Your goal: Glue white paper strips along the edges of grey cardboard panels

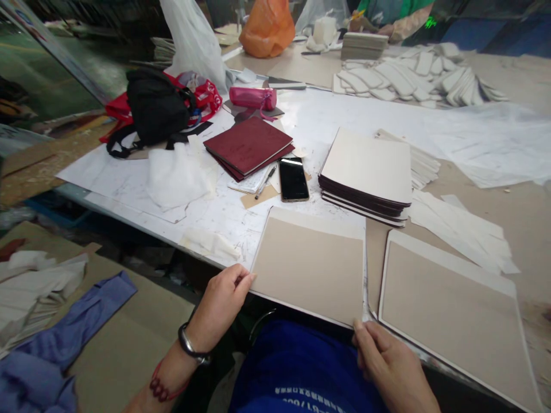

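Note:
A flat beige panel [307, 267] with a pale strip across its far end lies at the table's front edge. My left hand [226, 304] pinches its near left corner between thumb and fingers. At the near right corner, my right hand [383, 355] grips the panel the same way. To the right lies a similar beige panel [451, 310], also with a pale strip along its far side. Behind them stands a stack of pale panels [365, 166] with dark edges.
A phone [294, 179], pen [266, 182] and maroon panels [249, 143] lie beyond. Farther back are a pink pouch [253, 98], black bag [157, 106], orange plastic bag [267, 28] and a pile of pale pieces [417, 74]. A co-worker's hand [386, 30] shows across the table.

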Tool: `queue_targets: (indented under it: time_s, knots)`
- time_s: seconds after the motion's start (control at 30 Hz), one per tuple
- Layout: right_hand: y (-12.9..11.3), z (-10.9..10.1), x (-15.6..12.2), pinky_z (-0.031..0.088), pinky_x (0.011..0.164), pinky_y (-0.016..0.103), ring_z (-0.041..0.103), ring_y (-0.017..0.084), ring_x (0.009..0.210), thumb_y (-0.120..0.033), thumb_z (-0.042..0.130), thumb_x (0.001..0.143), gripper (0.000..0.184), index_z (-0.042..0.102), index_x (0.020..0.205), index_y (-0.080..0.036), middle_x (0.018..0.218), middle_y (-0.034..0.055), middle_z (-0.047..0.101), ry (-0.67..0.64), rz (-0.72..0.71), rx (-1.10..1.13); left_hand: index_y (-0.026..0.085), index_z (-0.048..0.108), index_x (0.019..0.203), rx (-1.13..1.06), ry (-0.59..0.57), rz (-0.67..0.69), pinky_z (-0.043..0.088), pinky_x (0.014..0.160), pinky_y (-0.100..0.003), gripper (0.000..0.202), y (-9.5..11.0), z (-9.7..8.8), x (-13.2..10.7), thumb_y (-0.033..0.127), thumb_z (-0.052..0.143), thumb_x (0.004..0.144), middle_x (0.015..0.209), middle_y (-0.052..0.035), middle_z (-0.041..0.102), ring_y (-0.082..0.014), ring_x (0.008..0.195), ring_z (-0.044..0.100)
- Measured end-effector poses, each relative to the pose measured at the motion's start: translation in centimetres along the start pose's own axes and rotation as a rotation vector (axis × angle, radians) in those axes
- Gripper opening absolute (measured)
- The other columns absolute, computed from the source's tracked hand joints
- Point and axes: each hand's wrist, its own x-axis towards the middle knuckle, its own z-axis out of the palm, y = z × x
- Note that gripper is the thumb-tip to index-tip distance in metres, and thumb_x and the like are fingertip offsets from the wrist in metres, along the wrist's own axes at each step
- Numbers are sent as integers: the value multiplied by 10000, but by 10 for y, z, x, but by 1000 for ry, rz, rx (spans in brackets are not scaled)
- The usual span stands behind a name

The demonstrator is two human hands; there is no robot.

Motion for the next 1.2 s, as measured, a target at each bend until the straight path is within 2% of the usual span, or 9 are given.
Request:
queue_targets:
  time_s: [0.07,0.17,0.37,0.47,0.57,0.77,0.9,1.03,1.2]
  knots:
    - [-2,-1,-1,342,464,246,482,166,460,-605,310,821,471,482,580,-239,462,-2,489,-20,-10,-36,216,412,568,19,13,8,324,572,-251,288,1,0,0,399,385,789,560,24,485,-146,564,466]
    - [-5,0,-2,339,479,249,484,175,482,-586,288,835,461,480,593,-245,501,9,506,28,-15,-73,219,407,561,40,32,17,323,554,-250,284,2,1,0,396,389,782,557,19,499,-149,558,480]
    - [-5,0,0,322,467,245,470,168,464,-557,336,827,432,488,573,-242,500,11,516,58,-42,-41,217,434,579,71,68,24,347,562,-248,259,-1,4,-1,373,401,783,563,17,519,-146,554,497]
    - [-5,-1,1,313,469,245,475,167,467,-531,331,836,424,485,571,-239,505,9,520,29,-38,-69,222,445,609,78,133,36,373,585,-250,240,-4,5,-3,384,412,783,590,16,537,-149,569,518]
    - [-8,-4,1,310,493,245,491,170,494,-501,316,847,402,466,585,-235,518,3,522,-9,-31,-134,230,469,671,48,197,-8,399,579,-255,231,-8,6,-6,439,441,764,613,15,573,-162,579,559]
    - [-24,-9,-4,285,508,241,504,163,533,-462,239,877,401,421,611,-223,545,2,513,-7,0,-252,220,520,778,-306,37,-191,474,608,-270,368,-16,15,-8,577,520,689,652,17,647,-190,630,640]
    - [-26,-10,-4,277,518,244,512,163,544,-441,236,883,395,430,619,-221,561,7,525,-7,8,-281,202,521,765,-448,57,-217,479,532,-264,402,-22,22,-5,565,611,617,604,24,629,-189,568,629]
    - [-27,-10,-2,267,518,245,532,170,568,-427,250,888,388,457,633,-221,583,17,560,-18,-2,-313,192,525,747,-480,77,-206,460,472,-248,384,-23,23,-2,530,642,609,549,33,607,-168,506,600]
    - [-33,-15,-3,258,523,260,570,208,622,-396,291,883,373,499,627,-223,623,47,609,-62,72,-422,184,523,714,-496,79,-216,441,440,-231,378,-19,21,-2,517,656,594,482,39,583,-151,467,572]
